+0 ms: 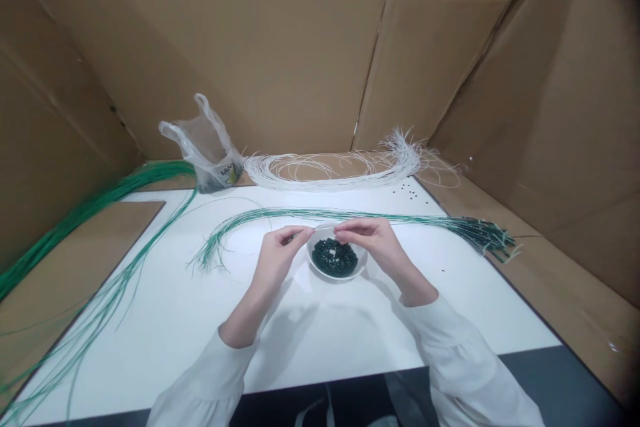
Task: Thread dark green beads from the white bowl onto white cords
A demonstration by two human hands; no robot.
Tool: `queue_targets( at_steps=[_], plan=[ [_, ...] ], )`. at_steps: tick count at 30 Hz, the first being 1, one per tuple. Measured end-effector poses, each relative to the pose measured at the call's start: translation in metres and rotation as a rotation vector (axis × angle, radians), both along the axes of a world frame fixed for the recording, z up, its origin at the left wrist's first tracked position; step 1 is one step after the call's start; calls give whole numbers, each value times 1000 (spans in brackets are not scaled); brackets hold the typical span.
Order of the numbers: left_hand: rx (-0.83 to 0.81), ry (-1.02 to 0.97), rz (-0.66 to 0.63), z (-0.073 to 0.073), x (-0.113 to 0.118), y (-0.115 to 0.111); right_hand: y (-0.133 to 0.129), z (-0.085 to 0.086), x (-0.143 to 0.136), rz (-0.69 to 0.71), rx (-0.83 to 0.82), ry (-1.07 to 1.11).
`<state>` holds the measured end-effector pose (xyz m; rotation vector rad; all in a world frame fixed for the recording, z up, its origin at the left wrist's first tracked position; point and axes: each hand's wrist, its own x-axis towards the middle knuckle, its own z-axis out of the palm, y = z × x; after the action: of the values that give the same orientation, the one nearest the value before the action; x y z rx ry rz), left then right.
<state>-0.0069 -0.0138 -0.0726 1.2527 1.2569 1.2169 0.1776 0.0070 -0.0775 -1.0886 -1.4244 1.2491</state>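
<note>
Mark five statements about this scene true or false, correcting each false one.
1. A white bowl holds small dark pieces. True.
2. The right hand lies flat on the table. False: the right hand has its fingertips over the bowl.
3. A plastic bag stands left of the white strands. True.
4. The white strands lie inside the bowl. False: they lie beyond it.
5. The left hand is in view. True.

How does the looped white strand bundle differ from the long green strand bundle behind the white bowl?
The white bundle is white throughout; the green bundle darkens toward its right end. The white bundle curls into loops; the green bundle stretches long, curving at its left end. Both are many thin strands.
</note>
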Motion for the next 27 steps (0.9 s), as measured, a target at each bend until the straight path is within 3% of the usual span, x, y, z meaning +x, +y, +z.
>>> queue_targets(
  at_steps=[5,9,27],
  plan=[
    [168,121,58,3,3,-7,-2,-1,-3,27,-131,293],
    [220,110,54,5,4,-9,-3,1,-4,55,-186,395],
    [230,119,20,7,5,-10,-4,3,-4,28,-137,416]
  ],
)
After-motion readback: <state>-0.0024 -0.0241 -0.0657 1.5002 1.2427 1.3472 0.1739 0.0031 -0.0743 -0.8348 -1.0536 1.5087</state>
